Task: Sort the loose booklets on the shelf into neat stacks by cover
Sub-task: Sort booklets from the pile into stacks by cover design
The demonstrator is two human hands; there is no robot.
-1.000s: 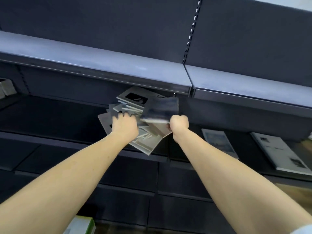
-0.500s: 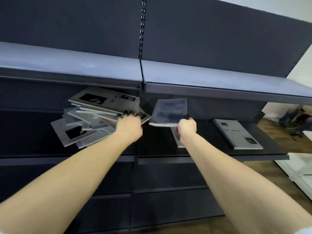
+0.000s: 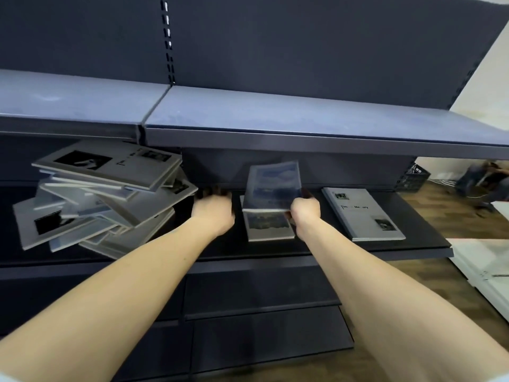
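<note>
The right hand (image 3: 305, 211) pinches a blue-covered booklet (image 3: 272, 186) just above its match (image 3: 268, 226) on the shelf (image 3: 385, 250), likely to stack it; the left hand (image 3: 213, 209), fingers hidden, sits beside the jumbled pile (image 3: 104, 197).

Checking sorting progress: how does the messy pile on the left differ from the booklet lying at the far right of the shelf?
The pile holds many booklets fanned at skewed angles; the far-right booklet lies alone and flat. The pile sits on the left shelf section, the booklet at the far right, beyond both hands. The pile shows mixed covers; the booklet shows one pale grey cover. Both carry similar grey covers with small dark photos.
</note>
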